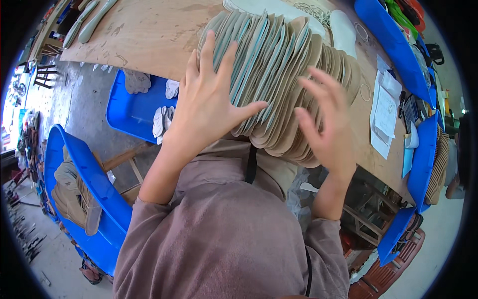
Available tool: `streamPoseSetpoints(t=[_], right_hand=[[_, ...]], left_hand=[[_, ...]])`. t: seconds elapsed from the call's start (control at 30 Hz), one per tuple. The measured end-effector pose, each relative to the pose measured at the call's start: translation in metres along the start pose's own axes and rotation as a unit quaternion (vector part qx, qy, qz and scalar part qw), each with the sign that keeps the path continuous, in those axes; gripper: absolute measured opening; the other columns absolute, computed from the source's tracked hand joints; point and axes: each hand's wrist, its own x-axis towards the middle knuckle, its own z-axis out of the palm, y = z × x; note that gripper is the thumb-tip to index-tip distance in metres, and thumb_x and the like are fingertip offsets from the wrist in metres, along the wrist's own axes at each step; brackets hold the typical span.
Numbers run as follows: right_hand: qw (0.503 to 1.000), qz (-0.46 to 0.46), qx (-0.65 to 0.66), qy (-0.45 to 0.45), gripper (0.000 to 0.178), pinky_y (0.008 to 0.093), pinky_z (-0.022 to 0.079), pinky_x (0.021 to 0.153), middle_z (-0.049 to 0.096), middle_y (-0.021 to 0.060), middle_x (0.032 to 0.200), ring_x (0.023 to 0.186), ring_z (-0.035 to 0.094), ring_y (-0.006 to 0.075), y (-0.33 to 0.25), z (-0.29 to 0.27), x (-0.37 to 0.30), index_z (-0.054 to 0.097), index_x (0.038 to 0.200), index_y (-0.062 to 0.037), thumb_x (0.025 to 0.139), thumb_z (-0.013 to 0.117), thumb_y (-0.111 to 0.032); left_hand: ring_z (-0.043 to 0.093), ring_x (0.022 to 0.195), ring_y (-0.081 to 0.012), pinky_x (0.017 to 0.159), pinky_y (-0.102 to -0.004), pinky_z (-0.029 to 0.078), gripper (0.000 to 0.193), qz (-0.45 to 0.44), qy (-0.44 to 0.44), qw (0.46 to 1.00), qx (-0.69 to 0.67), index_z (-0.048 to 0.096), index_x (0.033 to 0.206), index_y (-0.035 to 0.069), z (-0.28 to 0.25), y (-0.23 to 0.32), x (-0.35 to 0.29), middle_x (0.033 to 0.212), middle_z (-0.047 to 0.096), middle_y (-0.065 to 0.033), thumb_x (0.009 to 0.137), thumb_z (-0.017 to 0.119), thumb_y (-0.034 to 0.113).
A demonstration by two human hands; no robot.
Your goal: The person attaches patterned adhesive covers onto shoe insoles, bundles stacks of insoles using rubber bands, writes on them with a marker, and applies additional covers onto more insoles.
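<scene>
A large fanned stack of tan shoe insoles (279, 70), some with pale green faces, lies on the wooden worktable (149, 30) in front of me. My left hand (209, 99) rests flat on the stack's left side with fingers spread. My right hand (326, 124) hovers at the stack's right side, fingers apart and slightly blurred, holding nothing.
A blue tray (132, 112) with a few insole pieces sits below the table's left edge. A blue bin (84, 199) of insoles stands at lower left. White papers (386, 114) and blue trays (393, 45) lie at the right. Rubber bands (308, 10) lie behind the stack.
</scene>
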Motion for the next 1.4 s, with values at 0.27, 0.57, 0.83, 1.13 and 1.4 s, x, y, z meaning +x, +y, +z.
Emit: streamPoseSetpoints(t=[0.27, 0.57, 0.83, 1.13, 1.4], right_hand=[[0.986, -0.119, -0.018, -0.116, 0.03, 0.0429, 0.044, 0.099, 0.056, 0.0099, 0.125, 0.121, 0.051, 0.0306, 0.003, 0.019, 0.015, 0.063, 0.109, -0.0026, 0.079, 0.068, -0.006], [0.979, -0.142, -0.007, -0.15, 0.028, 0.0416, 0.046, 0.094, 0.056, 0.0076, 0.123, 0.119, 0.051, 0.0286, 0.02, 0.017, 0.015, 0.063, 0.099, -0.0057, 0.072, 0.071, -0.006], [0.979, -0.15, -0.014, -0.135, 0.031, 0.0407, 0.047, 0.091, 0.055, 0.0085, 0.117, 0.112, 0.053, 0.0278, 0.028, 0.02, 0.013, 0.063, 0.097, -0.0078, 0.068, 0.071, -0.005], [0.963, -0.139, -0.115, -0.2, 0.03, 0.0362, 0.043, 0.086, 0.058, 0.0043, 0.11, 0.105, 0.054, 0.0222, 0.009, 0.021, 0.041, 0.06, 0.097, -0.0054, 0.069, 0.07, -0.011], [0.953, -0.148, -0.153, -0.217, 0.04, 0.0394, 0.036, 0.093, 0.06, 0.0032, 0.117, 0.111, 0.055, 0.0218, -0.009, 0.015, 0.05, 0.066, 0.109, -0.0079, 0.069, 0.066, -0.008]], left_hand=[[0.03, 0.136, -0.0478, 0.108, -0.0537, 0.035, 0.099, -0.011, 0.013, 0.999, 0.036, 0.034, 0.149, 0.013, 0.009, 0.004, 0.001, 0.155, 0.019, -0.0249, 0.068, 0.082, 0.044], [0.029, 0.138, -0.0434, 0.106, -0.0522, 0.037, 0.095, -0.043, -0.006, 0.999, 0.006, 0.035, 0.149, 0.016, 0.008, 0.006, 0.005, 0.155, 0.02, -0.0212, 0.068, 0.081, 0.034], [0.031, 0.137, -0.0416, 0.105, -0.051, 0.037, 0.092, -0.049, -0.018, 0.999, 0.013, 0.037, 0.148, 0.017, 0.005, 0.001, 0.007, 0.156, 0.021, -0.0189, 0.067, 0.079, 0.029], [0.033, 0.136, -0.0412, 0.103, -0.0501, 0.04, 0.09, -0.055, -0.013, 0.998, 0.002, 0.039, 0.147, 0.017, 0.006, -0.003, 0.008, 0.155, 0.023, -0.0175, 0.067, 0.079, 0.028], [0.034, 0.134, -0.0409, 0.1, -0.0485, 0.041, 0.089, 0.006, 0.08, 0.996, 0.036, 0.04, 0.146, 0.015, 0.022, -0.026, 0.007, 0.154, 0.024, -0.019, 0.067, 0.078, 0.03]])
